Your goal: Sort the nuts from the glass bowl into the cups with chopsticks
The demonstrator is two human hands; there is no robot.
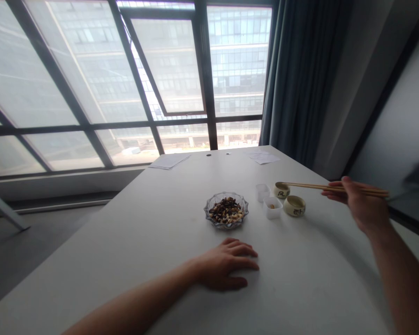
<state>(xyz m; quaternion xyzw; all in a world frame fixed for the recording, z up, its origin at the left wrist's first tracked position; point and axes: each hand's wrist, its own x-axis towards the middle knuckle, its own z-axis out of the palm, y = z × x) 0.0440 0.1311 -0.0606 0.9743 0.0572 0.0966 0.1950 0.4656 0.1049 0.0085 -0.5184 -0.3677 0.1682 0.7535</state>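
A pair of wooden chopsticks (pixel 312 186) is gripped in my right hand (pixel 363 204), their tips over the rim of the farther ceramic cup (pixel 282 191). Whether the tips pinch anything is too small to tell. Just nearer stands a second cream cup (pixel 294 206) with a dark character on it. To the left of the cups are a clear plastic container (pixel 262 192) and another plastic container (pixel 273 213) with a small brownish piece inside. My left hand (pixel 228 264) lies flat on the table, fingers spread, in front of a scalloped glass bowl (pixel 226 225) of mixed nuts and seeds (pixel 226 210).
The white table (pixel 153 242) reaches toward the windows. Papers (pixel 170 161) lie at its far left corner and more sheets (pixel 264 157) at the far right. A dark curtain (pixel 293 83) hangs beyond the right side, and one window pane (pixel 171 65) is tilted open.
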